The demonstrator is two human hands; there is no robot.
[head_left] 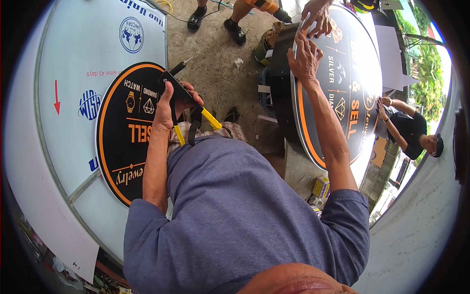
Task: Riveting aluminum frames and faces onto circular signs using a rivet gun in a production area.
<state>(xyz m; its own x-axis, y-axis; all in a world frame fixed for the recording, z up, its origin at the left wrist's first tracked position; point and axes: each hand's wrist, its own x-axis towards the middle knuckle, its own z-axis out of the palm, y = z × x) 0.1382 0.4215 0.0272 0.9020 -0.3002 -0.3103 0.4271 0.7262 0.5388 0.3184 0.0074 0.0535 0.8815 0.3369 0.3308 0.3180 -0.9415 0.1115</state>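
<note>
My left hand (171, 103) is closed around a black tool (188, 95) with yellow handles, held in front of a round black sign (122, 152) with an orange ring, which leans on a blue-white panel at the left. My right hand (306, 63) rests on the rim of a thick round sign box (325, 127) with black sides, an orange ring and printed face, its fingers spread and bent over the edge. A co-worker's hand (317, 17) touches the same box just above my fingertips.
Another co-worker (410, 125) in black touches the box's far right side. An orange power drill (267, 7) is held near the top, by someone's legs. A yellow cord (164, 6), containers (267, 49) and small boxes (320, 187) lie on the concrete floor (205, 39).
</note>
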